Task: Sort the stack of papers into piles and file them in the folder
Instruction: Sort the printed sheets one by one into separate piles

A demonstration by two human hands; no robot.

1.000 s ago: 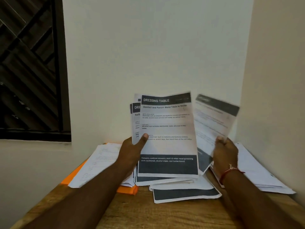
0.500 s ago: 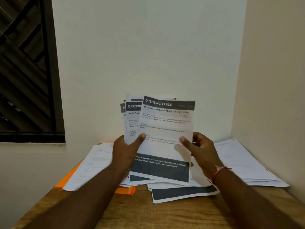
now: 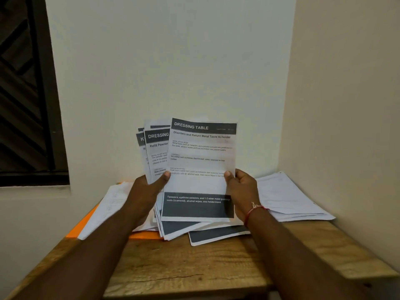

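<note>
A fanned stack of printed sheets point(image 3: 157, 152) is held upright above the table by my left hand point(image 3: 149, 189), thumb on the front. The front sheet point(image 3: 201, 161), headed "DRESSING TABLE", is pinched at its right edge by my right hand point(image 3: 240, 191). Under the held stack lie more sheets with dark bands point(image 3: 216, 236). An orange folder point(image 3: 142, 235) lies flat at the left, mostly covered by a pile of white papers point(image 3: 108, 208). Another pile of white papers point(image 3: 290, 198) lies at the right by the wall.
The wooden table point(image 3: 184, 269) stands in a corner, with walls close behind and to the right. A dark window point(image 3: 23, 94) is at the left. Bare wood shows at the table's front.
My right hand has put down the sheet it held out to the right and come back to the stack. It now pinches the front sheet's right edge.
</note>
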